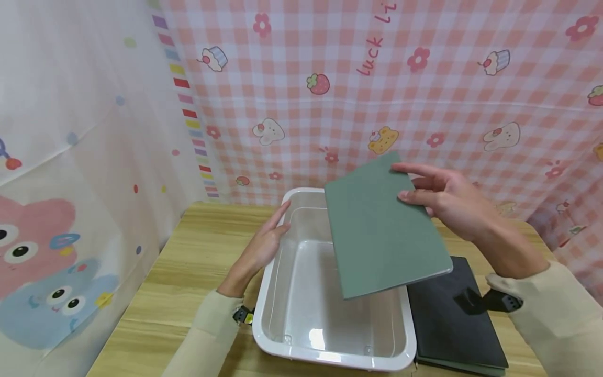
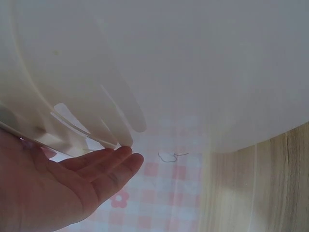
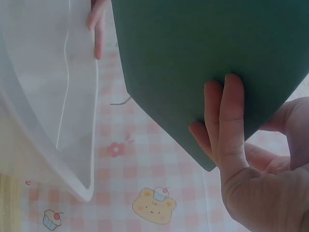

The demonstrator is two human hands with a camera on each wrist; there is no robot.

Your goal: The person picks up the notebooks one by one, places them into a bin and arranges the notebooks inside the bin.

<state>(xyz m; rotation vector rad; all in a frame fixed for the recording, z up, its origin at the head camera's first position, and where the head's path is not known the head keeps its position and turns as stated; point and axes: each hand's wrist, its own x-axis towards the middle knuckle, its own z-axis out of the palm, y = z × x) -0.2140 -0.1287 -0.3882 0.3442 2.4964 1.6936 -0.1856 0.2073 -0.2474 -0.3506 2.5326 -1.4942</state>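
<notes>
A white plastic bin (image 1: 330,359) stands on the wooden table. My left hand (image 1: 260,246) holds its left rim, the thumb over the edge and the fingers (image 2: 116,176) against the outer wall. Above the bin's right side, my right hand (image 1: 445,196) grips a green notebook (image 1: 381,230) by its upper right edge. The thumb lies on the face seen from above, and several fingers (image 3: 231,121) press the other face. The notebook is tilted and covers part of the bin's inside. A black notebook (image 1: 452,309) lies on the table right of the bin, with a green one partly showing beneath it.
The wooden tabletop (image 1: 188,272) extends left of the bin. A pink checked cloth (image 1: 292,63) hangs behind the table, and a white cartoon-print cloth (image 1: 103,173) hangs on the left.
</notes>
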